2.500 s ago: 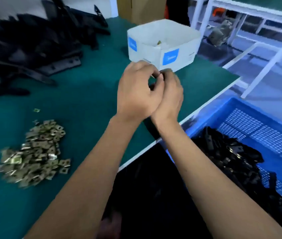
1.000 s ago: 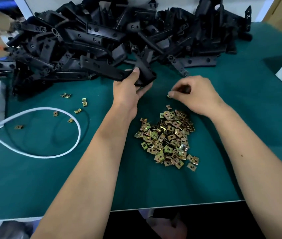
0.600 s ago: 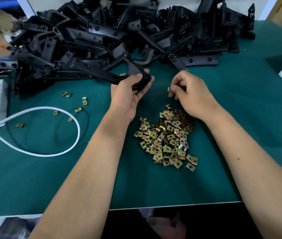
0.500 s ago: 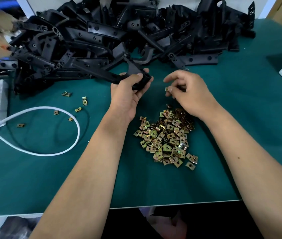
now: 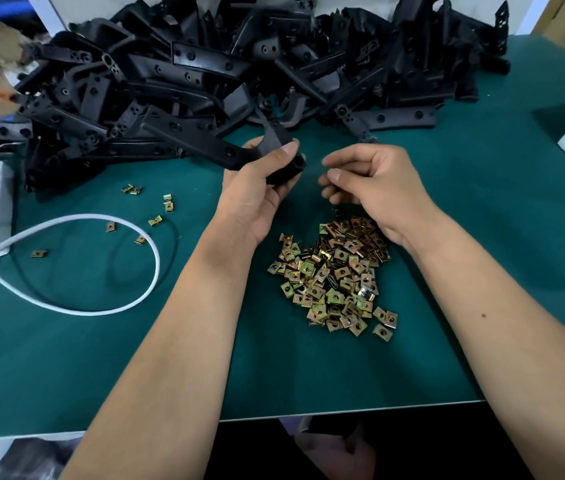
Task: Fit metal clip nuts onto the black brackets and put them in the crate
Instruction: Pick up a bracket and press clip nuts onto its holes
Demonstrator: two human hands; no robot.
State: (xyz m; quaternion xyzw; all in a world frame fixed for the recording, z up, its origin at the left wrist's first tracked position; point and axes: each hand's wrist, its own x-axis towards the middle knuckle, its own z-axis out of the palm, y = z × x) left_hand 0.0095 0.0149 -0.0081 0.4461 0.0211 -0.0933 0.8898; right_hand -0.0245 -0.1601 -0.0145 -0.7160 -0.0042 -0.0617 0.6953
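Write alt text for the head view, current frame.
A person's left hand grips a black bracket above a green table, while the right hand, fingers curled, hovers beside its end; whether it pinches a clip nut is unclear. A pile of clip nuts lies below the hands, a heap of black brackets behind, a white cable at left.

Clip nuts (image 5: 334,278) mid-table: yellowish plated metal, shiny, glinting. Brackets (image 5: 205,74) along far edge: black plastic, smooth, semi-gloss. Table (image 5: 66,358) cover: green, matt. Cable (image 5: 101,310) near left edge: white, smooth sheath.
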